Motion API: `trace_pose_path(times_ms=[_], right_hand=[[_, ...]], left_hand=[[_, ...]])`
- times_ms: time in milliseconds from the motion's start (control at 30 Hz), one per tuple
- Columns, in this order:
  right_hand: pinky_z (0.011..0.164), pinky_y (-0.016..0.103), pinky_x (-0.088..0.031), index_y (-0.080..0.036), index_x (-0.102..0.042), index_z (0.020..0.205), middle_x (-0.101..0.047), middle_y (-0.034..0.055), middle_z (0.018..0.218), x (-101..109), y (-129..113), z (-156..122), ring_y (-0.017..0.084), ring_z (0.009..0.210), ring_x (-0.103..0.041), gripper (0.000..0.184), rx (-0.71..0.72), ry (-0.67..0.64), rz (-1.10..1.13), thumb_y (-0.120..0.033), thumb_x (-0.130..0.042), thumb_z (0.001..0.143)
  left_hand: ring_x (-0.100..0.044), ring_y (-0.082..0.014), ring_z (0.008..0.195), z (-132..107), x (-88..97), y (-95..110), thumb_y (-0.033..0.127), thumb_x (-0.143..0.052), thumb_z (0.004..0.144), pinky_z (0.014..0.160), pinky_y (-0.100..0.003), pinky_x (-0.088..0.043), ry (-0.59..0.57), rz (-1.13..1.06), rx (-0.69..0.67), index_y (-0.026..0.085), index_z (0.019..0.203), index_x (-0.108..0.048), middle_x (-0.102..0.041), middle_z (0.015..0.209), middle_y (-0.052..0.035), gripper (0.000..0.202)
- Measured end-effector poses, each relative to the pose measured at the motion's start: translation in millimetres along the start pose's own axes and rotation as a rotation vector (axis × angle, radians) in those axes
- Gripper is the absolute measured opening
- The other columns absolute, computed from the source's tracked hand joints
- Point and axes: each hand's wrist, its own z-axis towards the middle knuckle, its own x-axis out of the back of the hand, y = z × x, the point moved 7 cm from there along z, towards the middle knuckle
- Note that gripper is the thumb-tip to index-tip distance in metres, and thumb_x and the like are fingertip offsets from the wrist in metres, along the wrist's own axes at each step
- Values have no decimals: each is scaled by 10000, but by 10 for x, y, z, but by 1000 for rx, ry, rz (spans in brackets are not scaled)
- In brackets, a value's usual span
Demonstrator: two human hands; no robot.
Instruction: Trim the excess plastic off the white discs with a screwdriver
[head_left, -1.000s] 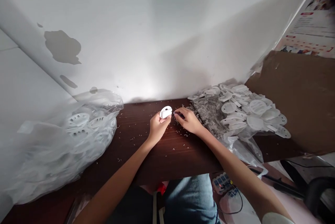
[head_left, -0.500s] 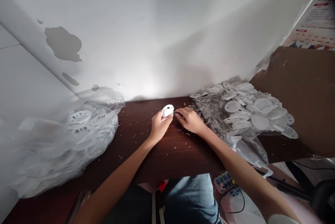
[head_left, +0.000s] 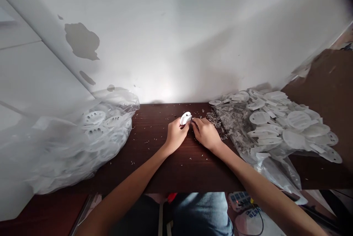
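My left hand [head_left: 176, 135] is closed around a small white plastic disc part [head_left: 185, 118], held upright above the dark wooden table [head_left: 165, 162]. My right hand [head_left: 206, 133] sits right beside it, fingers curled and pinched at the part's edge; whatever it holds is too small to make out. Fine pale shavings [head_left: 217, 120] are scattered on the table around both hands.
A clear plastic bag [head_left: 82, 144] of white disc parts lies at the left. At the right, a loose pile of the same white parts [head_left: 284, 122] rests on clear plastic. A white wall rises behind. A power strip [head_left: 242, 201] lies on the floor below the table edge.
The view has shifted right and closer. Both hands stay together at the white part, with the part tilted more upright than before.
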Motion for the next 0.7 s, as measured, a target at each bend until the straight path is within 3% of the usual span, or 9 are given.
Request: trace_pose_path(times_ms=[167,300,400,500,600,700], right_hand=[[744,348,-437,-183,-655,965,-714,112,902,-53,-44,10,260,854,-633,209,-25,-63,-131,-188,-478,1077],[759,347,-441,-182,-666,946,-721,116,899,-66,-35,30,264,867,-642,224,-29,-84,-165,-192,-484,1078],[781,348,-459,-186,-693,1050,-737,118,961,13,-20,54,274,927,-661,206,-38,-68,-101,-241,-497,1083],[818,356,-479,-201,-697,1152,-755,125,1068,195,94,97,283,991,-676,239,-102,4,-11,-313,-497,1084],[847,372,-485,-196,-696,1172,-759,139,1101,418,380,138,291,993,-686,283,-223,118,73,-368,-498,1065],[846,386,-477,-190,-716,1087,-757,128,1044,569,711,170,291,952,-679,280,-331,186,162,-403,-553,1008]], left_hand=[[-578,-153,632,-38,-17,59,296,-634,971,630,-283,-383,-5,195,-88,192,787,-651,-681,722,-24,212],[-575,-151,635,-17,-23,28,297,-629,968,625,-285,-371,-48,162,-83,184,787,-662,-673,721,-20,216],[-652,-172,717,46,-22,-103,355,-699,925,660,-277,-436,-88,-71,62,176,868,-720,-728,801,-29,189],[-735,-212,865,90,-65,-251,419,-802,854,768,-303,-537,-137,-441,270,165,991,-749,-778,958,-69,294],[-774,-234,973,102,-85,-325,390,-872,802,905,-365,-586,-149,-685,406,167,1131,-727,-777,1132,-117,423],[-788,-243,1007,98,-83,-326,361,-911,781,962,-402,-594,-157,-793,439,189,1176,-664,-756,1222,-124,496]])
